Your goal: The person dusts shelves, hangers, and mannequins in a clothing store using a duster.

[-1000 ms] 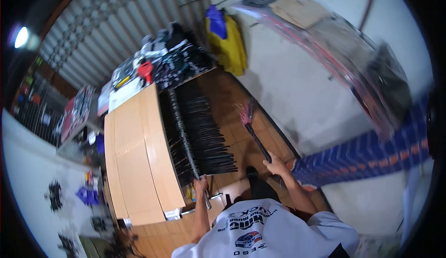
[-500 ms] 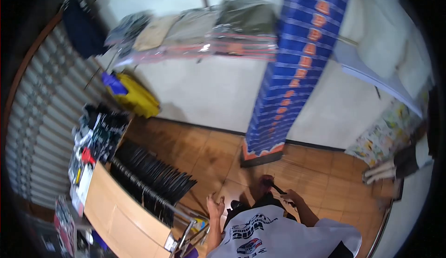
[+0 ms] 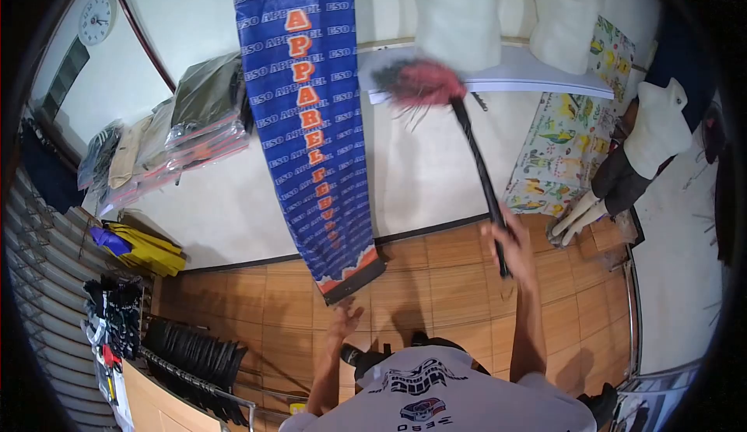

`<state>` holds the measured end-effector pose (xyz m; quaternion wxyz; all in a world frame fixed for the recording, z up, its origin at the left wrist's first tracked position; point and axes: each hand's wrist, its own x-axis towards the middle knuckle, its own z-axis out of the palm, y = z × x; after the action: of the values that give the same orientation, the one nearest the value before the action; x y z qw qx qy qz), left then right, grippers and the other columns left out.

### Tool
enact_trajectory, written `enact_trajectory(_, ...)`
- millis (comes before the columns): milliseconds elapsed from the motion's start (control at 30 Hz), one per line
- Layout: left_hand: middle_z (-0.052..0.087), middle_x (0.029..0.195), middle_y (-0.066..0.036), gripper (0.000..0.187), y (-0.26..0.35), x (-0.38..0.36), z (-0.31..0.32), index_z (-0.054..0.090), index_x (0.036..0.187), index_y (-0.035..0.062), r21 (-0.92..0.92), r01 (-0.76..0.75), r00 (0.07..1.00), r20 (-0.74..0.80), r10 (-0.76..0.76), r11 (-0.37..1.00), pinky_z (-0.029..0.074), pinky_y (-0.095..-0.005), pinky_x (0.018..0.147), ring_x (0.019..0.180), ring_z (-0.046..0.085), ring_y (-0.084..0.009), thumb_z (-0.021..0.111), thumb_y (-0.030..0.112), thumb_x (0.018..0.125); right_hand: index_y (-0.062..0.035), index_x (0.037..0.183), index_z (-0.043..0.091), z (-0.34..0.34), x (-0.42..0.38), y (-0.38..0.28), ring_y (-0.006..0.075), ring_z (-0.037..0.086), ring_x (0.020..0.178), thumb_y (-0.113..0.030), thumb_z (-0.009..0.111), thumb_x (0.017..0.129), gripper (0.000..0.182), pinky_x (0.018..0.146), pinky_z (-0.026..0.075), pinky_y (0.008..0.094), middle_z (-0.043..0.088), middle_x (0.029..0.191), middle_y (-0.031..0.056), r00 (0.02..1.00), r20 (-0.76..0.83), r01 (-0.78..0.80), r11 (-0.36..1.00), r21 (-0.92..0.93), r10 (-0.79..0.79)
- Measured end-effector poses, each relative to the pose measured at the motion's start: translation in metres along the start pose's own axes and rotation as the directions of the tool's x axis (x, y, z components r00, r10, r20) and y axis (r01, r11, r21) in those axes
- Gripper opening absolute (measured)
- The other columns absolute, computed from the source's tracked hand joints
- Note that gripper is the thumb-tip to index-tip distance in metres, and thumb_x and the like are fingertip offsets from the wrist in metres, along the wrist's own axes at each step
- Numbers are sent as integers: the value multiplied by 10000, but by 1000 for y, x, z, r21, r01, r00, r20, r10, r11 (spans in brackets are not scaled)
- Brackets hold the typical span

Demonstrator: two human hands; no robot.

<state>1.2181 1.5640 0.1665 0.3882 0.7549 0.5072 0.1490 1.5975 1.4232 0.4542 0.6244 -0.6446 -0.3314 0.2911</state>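
My right hand (image 3: 510, 249) is closed round the dark handle of a feather duster (image 3: 426, 86). The duster's red and dark feathers point up and to the left, in front of the white wall shelf (image 3: 545, 82). White torso mannequins (image 3: 459, 19) stand on that shelf, just behind the feathers. Low and left of centre, my left hand (image 3: 342, 323) is held out with its fingers apart and nothing in it, below the foot of the blue banner (image 3: 303, 105).
Plastic-wrapped clothes (image 3: 206, 101) lie on a shelf at the left. Below stand a hanger rack (image 3: 194, 362) and a wooden counter (image 3: 159, 401). A mannequin in dark shorts (image 3: 657, 128) is at the right, beside a floral sheet (image 3: 564, 152). A clock (image 3: 96, 19) hangs upper left.
The view has swung to the right. My right hand has raised the duster from low near the floor to the height of the shelf. My left hand is still empty.
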Motion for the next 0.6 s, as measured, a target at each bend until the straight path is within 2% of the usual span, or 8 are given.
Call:
enact_trajectory(33, 635, 1202, -225, 519, 16, 5, 20, 572, 1284, 29, -37, -56, 997, 49, 57, 998, 540, -396, 863, 1069, 644, -337, 731, 273, 855, -70, 1491, 386, -7, 24, -14, 89, 489, 484, -55, 515, 942, 564, 394, 398, 244, 630, 864, 80, 995, 24, 101, 992, -75, -99)
enact_trajectory(100, 633, 1216, -229, 522, 51, 4, 50, 566, 1296, 25, -82, -105, 990, 83, 112, 991, 536, -395, 878, 1082, 642, -338, 718, 283, 868, -57, 1481, 396, -5, 71, -38, 87, 480, 498, -73, 507, 959, 534, 386, 386, 238, 623, 865, 75, 994, 19, 113, 976, -188, -112)
enact_trajectory(233, 639, 1222, -218, 526, 87, -13, 72, 558, 1308, 20, -86, -58, 965, 249, 78, 995, 510, -375, 932, 1112, 636, -334, 703, 295, 883, -26, 1400, 492, -9, 142, -99, 77, 488, 534, -88, 543, 950, 457, 386, 376, 238, 591, 794, 49, 890, 435, -157, 988, 11, 137)
enact_trajectory(400, 639, 1222, -221, 536, 58, -16, 79, 554, 1302, 16, -160, 60, 982, 187, -29, 985, 541, -398, 872, 1049, 667, -324, 715, 307, 882, -2, 1331, 527, 29, 224, -97, 67, 476, 535, -89, 532, 944, 398, 390, 365, 224, 623, 840, 72, 960, 278, 31, 998, 50, -44)
enact_trajectory(467, 661, 1167, -201, 472, 41, -7, 76, 560, 1282, 18, -169, 111, 987, 131, -89, 979, 556, -370, 835, 1018, 680, -291, 715, 228, 889, 3, 1322, 517, 34, 263, -99, 69, 474, 541, -93, 530, 940, 394, 393, 363, 225, 620, 860, 85, 893, 437, -176, 978, 114, 110)
enact_trajectory(500, 661, 1167, -201, 472, 30, 1, 75, 560, 1282, 18, -169, 106, 989, 124, -86, 980, 556, -370, 835, 1018, 680, -291, 715, 228, 889, 4, 1335, 499, 30, 287, -95, 75, 471, 544, -77, 522, 930, 414, 400, 372, 235, 596, 848, 85, 802, 586, -268, 948, 174, 119)
enact_trajectory(567, 676, 1087, -145, 368, 10, 24, 78, 576, 1232, 4, -405, -32, 999, -25, 23, 914, 551, -317, 800, 988, 678, -220, 694, 112, 900, 8, 1260, 536, 42, 303, -90, 84, 471, 540, -75, 517, 922, 348, 401, 377, 247, 586, 825, 78, 891, 448, -169, 968, 185, 70)
enact_trajectory(600, 676, 1087, -145, 368, 17, 39, 76, 576, 1232, 4, -411, -38, 999, -38, 25, 911, 551, -317, 800, 988, 678, -220, 694, 112, 900, 10, 1159, 562, 48, 307, -90, 91, 474, 534, -78, 516, 916, 262, 402, 385, 261, 598, 829, 86, 930, 368, -101, 975, 199, 21)
